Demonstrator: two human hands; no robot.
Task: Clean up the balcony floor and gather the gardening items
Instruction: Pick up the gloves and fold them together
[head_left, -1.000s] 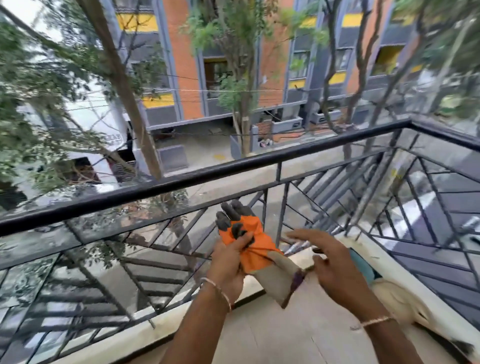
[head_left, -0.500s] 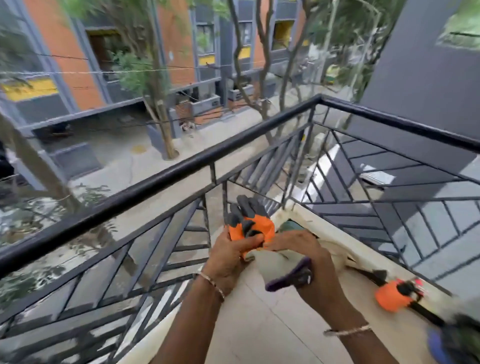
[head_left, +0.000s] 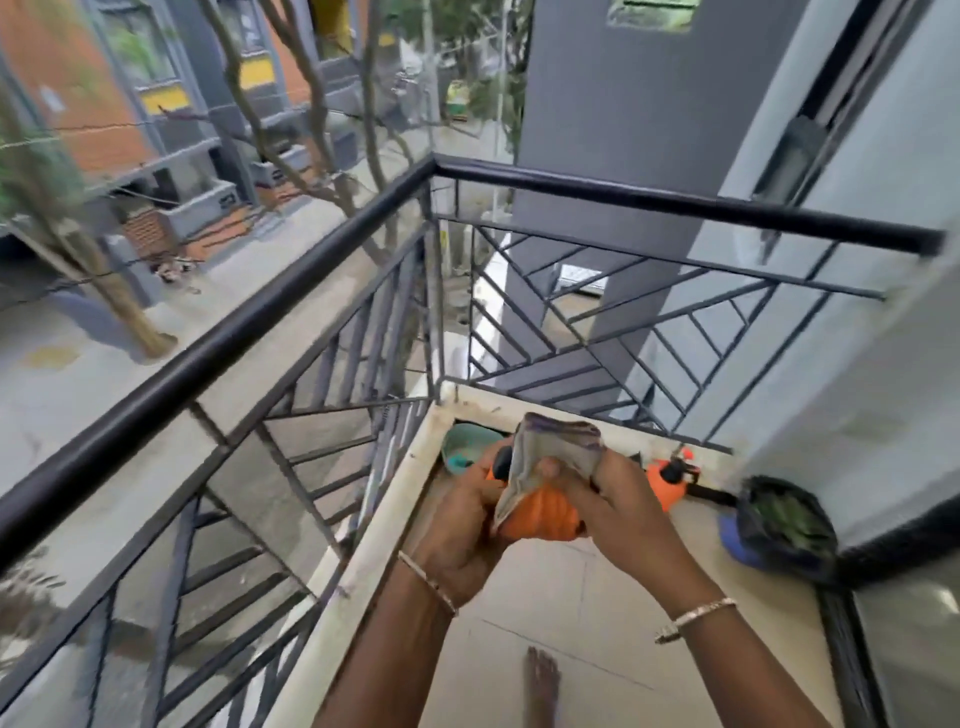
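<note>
An orange gardening glove (head_left: 540, 517) with a grey cuff and dark fingertips is folded up between both hands, above the balcony floor (head_left: 524, 618). My left hand (head_left: 462, 530) grips it from the left and below. My right hand (head_left: 618, 499) pinches the grey cuff from the right, thumb on the cuff. On the floor behind them lie a teal dish-like item (head_left: 462, 447) in the corner, an orange spray bottle (head_left: 670, 480) with a black top, and a black bag (head_left: 789, 525) holding green leaves.
A black metal railing (head_left: 291, 291) runs along the left and far sides, with a white curb (head_left: 374, 525) below it. A grey wall (head_left: 857, 364) and a dark door frame stand at the right. A blue item (head_left: 732, 538) lies beside the bag. My bare foot (head_left: 540, 680) rests on the tiles.
The view has swung right and down toward the balcony corner. The glove has been turned and folded, its cuff now up, and both hands hold it lower and closer together.
</note>
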